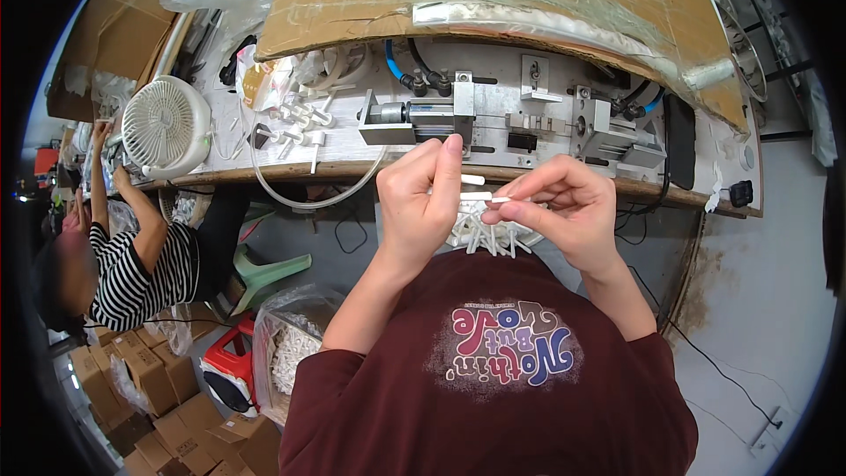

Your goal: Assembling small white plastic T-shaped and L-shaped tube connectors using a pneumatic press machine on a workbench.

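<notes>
My left hand (414, 198) is closed, thumb up, around small white plastic tubes. One tube (473, 180) sticks out to the right of its fingers. Just below it, another white tube (474, 197) points toward my right hand. My right hand (568, 211) pinches a thinner white plastic pin (501, 200) between thumb and forefinger. The pin meets the end of the lower tube; whether it sits inside cannot be told. Beneath both hands, a heap of similar white plastic parts (495, 236) lies at my lap, partly hidden by the hands.
A metal fixture with an air cylinder (423, 113) and a second clamp unit (617, 132) stand on the bench. Loose white parts (304, 119) lie left of them, near a white fan (166, 128). Cardboard (529, 0) overhangs the back. A person (145, 256) sits at left.
</notes>
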Action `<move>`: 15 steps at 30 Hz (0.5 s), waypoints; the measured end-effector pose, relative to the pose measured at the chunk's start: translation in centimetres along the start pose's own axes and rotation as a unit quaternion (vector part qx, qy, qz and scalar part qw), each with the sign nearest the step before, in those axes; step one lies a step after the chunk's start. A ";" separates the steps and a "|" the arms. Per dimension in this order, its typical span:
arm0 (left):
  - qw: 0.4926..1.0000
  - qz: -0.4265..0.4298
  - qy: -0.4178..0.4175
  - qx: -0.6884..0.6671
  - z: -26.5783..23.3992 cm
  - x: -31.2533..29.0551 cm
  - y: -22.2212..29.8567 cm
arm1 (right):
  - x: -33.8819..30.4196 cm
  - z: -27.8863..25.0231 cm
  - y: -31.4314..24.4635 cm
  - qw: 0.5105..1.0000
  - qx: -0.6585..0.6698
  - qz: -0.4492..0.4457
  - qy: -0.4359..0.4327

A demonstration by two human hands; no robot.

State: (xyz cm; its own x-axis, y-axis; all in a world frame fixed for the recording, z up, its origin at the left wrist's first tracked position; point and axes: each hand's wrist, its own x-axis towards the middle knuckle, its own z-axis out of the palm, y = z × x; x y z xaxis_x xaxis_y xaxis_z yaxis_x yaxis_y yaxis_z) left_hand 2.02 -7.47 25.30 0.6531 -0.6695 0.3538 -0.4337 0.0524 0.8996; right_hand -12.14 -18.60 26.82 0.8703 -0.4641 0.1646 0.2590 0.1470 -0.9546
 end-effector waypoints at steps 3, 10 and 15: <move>1.000 0.019 0.000 0.016 -0.1 0.0 0.2 | -0.2 0.1 0.1 1.000 0.012 0.005 0.016; 0.980 0.119 -0.004 0.159 -0.2 -0.2 0.1 | 0.3 -0.3 -0.7 0.971 -0.223 -0.067 -0.053; 0.987 0.121 -0.021 0.100 0.1 0.1 0.1 | 0.7 -0.4 -0.5 0.998 -0.054 0.025 0.005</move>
State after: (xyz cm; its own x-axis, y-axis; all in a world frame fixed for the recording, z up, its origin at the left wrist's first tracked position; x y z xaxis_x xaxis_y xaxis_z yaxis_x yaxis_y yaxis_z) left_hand 1.91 -7.61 25.42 0.4909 -0.6864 0.5365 -0.6903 0.0692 0.7202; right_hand -11.86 -19.31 27.31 0.8771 -0.4665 0.1140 0.1679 0.0755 -0.9829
